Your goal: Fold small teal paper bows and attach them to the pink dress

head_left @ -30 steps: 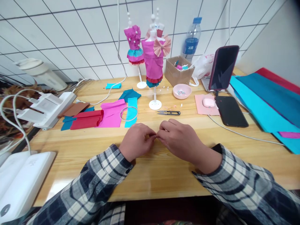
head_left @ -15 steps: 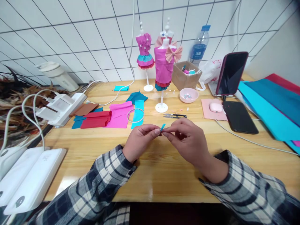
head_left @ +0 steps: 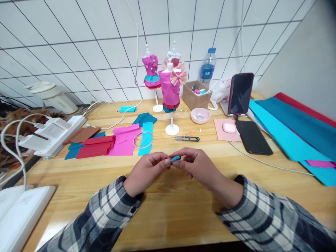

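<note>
Between my fingertips is a small piece of blue crepe paper (head_left: 175, 158), twisted or folded; its lower part is hidden. My left hand (head_left: 148, 170) pinches one end of it with thumb and forefinger. From the other side my right hand (head_left: 197, 167) pinches it too, fingers curled. Just beyond the hands lie thread snips (head_left: 187, 139). A miniature dress form (head_left: 169, 87) in a pink paper dress with a peach bow stands behind them. To the left, a thin metal ring (head_left: 143, 140) rests on a blue paper strip (head_left: 146, 135).
Pink paper (head_left: 123, 140) and red paper (head_left: 96, 146) lie at the left, near a white power strip (head_left: 60, 134). A pink bowl (head_left: 201, 115), a cardboard box (head_left: 196, 96) and a water bottle (head_left: 208, 66) stand behind. A black phone (head_left: 254, 137) and large coloured sheets (head_left: 296, 129) lie to the right.
The view has shifted, so the table things appear further left and lower. The blue piece has turned from steeply upright to lying flatter, and my right fingers now close over it.
</note>
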A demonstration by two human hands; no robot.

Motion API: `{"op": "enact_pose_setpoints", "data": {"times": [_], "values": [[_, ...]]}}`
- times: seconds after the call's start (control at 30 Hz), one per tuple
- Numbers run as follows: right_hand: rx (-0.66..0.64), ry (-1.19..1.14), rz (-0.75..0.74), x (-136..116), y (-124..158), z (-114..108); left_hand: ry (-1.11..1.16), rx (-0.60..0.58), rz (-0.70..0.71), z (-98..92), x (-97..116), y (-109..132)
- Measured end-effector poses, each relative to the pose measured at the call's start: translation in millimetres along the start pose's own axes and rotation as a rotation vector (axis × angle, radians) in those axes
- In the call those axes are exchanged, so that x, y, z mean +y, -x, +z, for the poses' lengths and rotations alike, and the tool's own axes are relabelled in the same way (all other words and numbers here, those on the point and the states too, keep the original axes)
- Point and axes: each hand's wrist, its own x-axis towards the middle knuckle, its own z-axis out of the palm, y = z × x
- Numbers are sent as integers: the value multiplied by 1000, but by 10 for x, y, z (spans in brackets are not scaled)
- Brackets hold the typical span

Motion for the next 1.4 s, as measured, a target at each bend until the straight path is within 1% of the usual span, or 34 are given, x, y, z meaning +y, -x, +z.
{"op": "enact_pose_setpoints", "data": {"times": [0.1,0.17,0.3,0.37,0.5,0.57,0.67,0.77,0.83,0.93,1.0,1.07,1.13,1.2,1.27,1.33,1.4], "values": [[-2,-10,-46,13,-14,18,78,-65,-41,-6,-2,5],[-14,-17,-40,25,-18,22,137,-103,-55,-5,-24,6],[-26,-19,-12,30,-22,21,225,-113,-84,-16,-94,-6],[-11,5,-26,20,-25,17,189,-89,-65,-30,-103,-11],[53,27,-37,14,-36,7,-44,-34,34,-40,-31,0],[51,18,-37,24,-43,2,-85,-28,67,-32,10,11],[-2,-13,-42,38,-57,-8,-13,-82,68,-19,19,22],[-66,-29,-50,36,-67,-25,127,-131,10,-13,-26,26],[-109,-28,-55,35,-69,-39,218,-127,-33,-16,-64,29],[-156,-28,-62,54,-70,-53,293,-84,-67,-29,-102,33],[-166,-22,-60,77,-71,-55,319,-66,-71,-39,-111,34],[-149,-27,-58,96,-70,-56,347,-85,-78,-44,-113,33],[-109,-20,-93,98,-66,-64,388,-116,-95,-42,-117,29],[-58,37,-180,80,-59,-82,428,-138,-106,-36,-125,27],[-36,124,-275,51,-54,-104,448,-149,-108,-33,-134,26],[-21,176,-328,24,-52,-119,435,-162,-113,-35,-138,25],[-8,193,-344,9,-53,-120,382,-160,-104,-40,-131,21]]}}
